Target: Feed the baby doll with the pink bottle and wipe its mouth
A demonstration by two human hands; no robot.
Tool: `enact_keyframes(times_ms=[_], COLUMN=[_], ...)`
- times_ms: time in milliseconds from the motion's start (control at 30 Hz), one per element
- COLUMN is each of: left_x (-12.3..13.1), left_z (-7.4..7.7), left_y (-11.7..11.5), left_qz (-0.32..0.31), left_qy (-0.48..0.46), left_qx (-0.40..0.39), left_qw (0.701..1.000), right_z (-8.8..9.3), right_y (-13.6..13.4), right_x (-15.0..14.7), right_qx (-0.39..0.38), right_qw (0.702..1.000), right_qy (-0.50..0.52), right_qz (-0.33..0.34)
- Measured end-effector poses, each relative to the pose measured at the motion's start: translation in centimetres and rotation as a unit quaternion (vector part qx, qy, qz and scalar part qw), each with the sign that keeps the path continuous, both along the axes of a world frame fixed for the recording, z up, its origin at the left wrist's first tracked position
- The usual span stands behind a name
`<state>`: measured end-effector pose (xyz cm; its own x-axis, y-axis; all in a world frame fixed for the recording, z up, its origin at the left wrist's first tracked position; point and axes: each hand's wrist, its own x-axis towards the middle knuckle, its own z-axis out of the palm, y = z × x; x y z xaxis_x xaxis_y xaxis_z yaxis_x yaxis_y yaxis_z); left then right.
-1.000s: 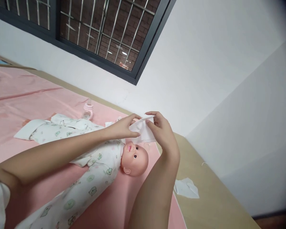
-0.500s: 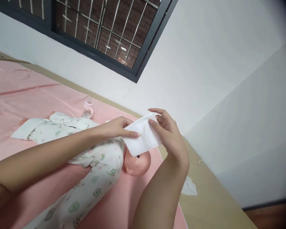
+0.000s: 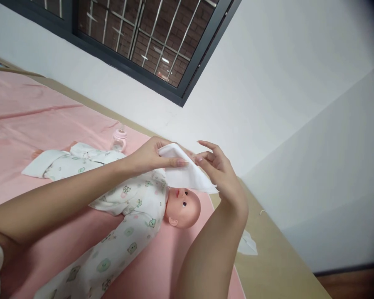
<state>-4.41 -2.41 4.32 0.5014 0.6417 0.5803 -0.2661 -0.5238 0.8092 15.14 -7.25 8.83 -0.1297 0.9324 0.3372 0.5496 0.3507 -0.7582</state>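
Observation:
My left hand (image 3: 154,155) grips a folded white tissue (image 3: 183,174), thumb flat on top and fingers behind it. At the tissue's right edge, my right hand (image 3: 216,166) pinches with thumb and fingertips, its index finger raised. Both hands hover above a baby doll's bald head (image 3: 187,209), which lies face up with its eyes and mouth showing. The doll wears a white printed outfit (image 3: 143,191) with green animal figures. My left forearm crosses over its body and hides part of it.
A pink sheet (image 3: 25,108) covers much of the wooden surface (image 3: 274,257). Beyond the doll stands a baby bottle (image 3: 119,140) with a pink collar. Another white tissue (image 3: 247,243) lies right of my right forearm. A wall and barred window (image 3: 143,37) rise behind.
The tissue has tilted and folded, its right corner now hanging down to the right. My left hand has risen slightly. More of the doll's face shows beneath.

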Motion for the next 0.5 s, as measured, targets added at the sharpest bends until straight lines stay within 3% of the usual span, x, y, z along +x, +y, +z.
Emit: enact_keyframes(times_ms=[200,367,500], left_x=[0.4,1.6,2.2], left_z=[-1.3,-2.7,-3.2], left_y=[1.0,1.3,1.0], left_qz=[-0.059,-0.04,0.002], left_qy=[0.127,0.3,0.348], left_qx=[-0.088,-0.018,0.048], left_qw=[0.986,0.953,0.936], right_z=[-1.4,-4.6,-7.6], right_y=[2.1,5.1,7.0], right_x=[2.8,5.6,7.3], right_qx=[0.011,-0.072,-0.139], right_qw=[0.998,0.989,0.976], right_qy=[0.056,0.119,0.16], right_qz=[-0.033,-0.048,-0.057])
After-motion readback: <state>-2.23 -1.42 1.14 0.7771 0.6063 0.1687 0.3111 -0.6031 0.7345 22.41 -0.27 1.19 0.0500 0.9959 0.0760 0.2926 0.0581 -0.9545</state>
